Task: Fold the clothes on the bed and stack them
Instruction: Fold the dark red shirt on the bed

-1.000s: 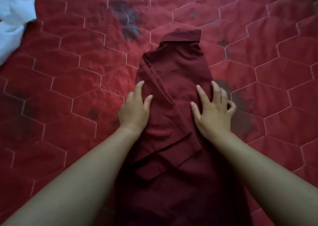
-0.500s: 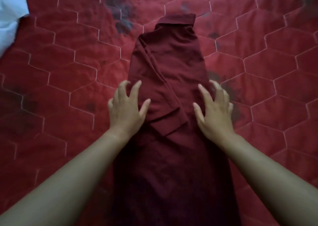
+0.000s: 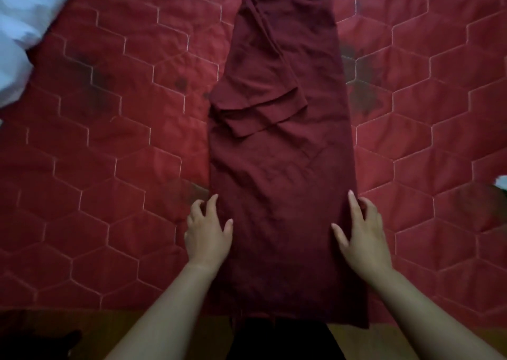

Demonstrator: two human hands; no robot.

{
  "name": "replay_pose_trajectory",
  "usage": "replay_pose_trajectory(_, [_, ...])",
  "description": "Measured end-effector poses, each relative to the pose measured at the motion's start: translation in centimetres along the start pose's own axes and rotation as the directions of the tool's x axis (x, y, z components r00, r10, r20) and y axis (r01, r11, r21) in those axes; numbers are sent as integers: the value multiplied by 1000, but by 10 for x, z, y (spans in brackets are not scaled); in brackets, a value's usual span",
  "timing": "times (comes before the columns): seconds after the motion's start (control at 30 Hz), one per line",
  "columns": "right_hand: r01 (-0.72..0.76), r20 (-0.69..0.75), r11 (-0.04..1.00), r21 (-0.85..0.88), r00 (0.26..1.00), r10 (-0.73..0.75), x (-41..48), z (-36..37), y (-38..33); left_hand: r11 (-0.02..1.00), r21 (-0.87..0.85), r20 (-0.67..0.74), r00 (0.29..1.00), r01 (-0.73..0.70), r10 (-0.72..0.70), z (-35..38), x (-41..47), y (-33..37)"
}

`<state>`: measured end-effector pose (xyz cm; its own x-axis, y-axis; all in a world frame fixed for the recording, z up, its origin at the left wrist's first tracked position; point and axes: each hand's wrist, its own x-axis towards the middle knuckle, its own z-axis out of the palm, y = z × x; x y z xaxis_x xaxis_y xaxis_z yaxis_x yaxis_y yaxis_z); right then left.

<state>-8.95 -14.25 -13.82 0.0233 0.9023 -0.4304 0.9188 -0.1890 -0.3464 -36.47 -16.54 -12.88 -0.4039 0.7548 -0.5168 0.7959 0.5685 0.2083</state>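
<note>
The left hand (image 3: pixel 208 234) and right hand (image 3: pixel 363 233) rest relaxed on the two side edges of the shirt (image 3: pixel 279 167) near its hem, thumbs on the cloth, gripping nothing. The shirt lies lengthwise on the bed (image 3: pixel 123 167), its sides and sleeves folded in to form a long strip, with the hem nearest the person. The step in hand looks like folding hem towards collar. It will go best if both hem corners are pinched evenly and lifted together, the sleeves stay tucked, and the edges are aligned before pressing flat. A white garment (image 3: pixel 22 30) lies at far left.
</note>
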Motion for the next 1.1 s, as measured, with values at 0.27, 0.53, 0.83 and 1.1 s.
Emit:
replay_pose_trajectory(0.27, [-56, -68, 979, 197, 995, 71, -62, 32, 13, 982, -137, -34, 992, -127, 123, 42, -54, -22])
replay_pose_trajectory(0.53, [13, -184, 935, 354, 981, 56, -88, 18, 13, 894, -345, -64, 958, -285, 280, 33, -67, -17])
replay_pose_trajectory(0.83, [214, -401, 866, 452, 916, -17, -6, -90, -46, 814, -448, -318, 917, -370, 241, -82, -7, 49])
replay_pose_trajectory(1.1, [263, -413, 789, 555, 911, -13, 190, -187, -114, 799, -511, -351, 926, -316, 142, -175, 146, 145])
